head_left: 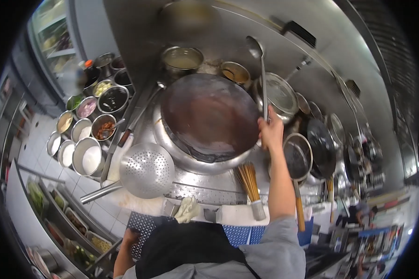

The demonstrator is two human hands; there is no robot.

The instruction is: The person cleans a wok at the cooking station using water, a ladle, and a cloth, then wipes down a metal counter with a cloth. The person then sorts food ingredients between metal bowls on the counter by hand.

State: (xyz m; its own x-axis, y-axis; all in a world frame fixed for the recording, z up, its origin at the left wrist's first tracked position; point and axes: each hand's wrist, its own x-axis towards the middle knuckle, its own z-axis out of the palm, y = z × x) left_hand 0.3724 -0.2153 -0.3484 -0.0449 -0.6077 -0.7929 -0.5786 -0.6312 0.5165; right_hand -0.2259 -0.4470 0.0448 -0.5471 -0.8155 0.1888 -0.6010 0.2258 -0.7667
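Steel cooktop surrounds a blackened wok. Nearest, the left hand hangs low, its grip unclear; perforated strainer and bamboo brush sit before the wok. By its right rim, the right hand grips a ladle, partly hiding a pot.

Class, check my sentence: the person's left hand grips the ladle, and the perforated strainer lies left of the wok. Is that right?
No: the head view shows the right hand gripping the ladle. The perforated strainer does lie left of the wok.
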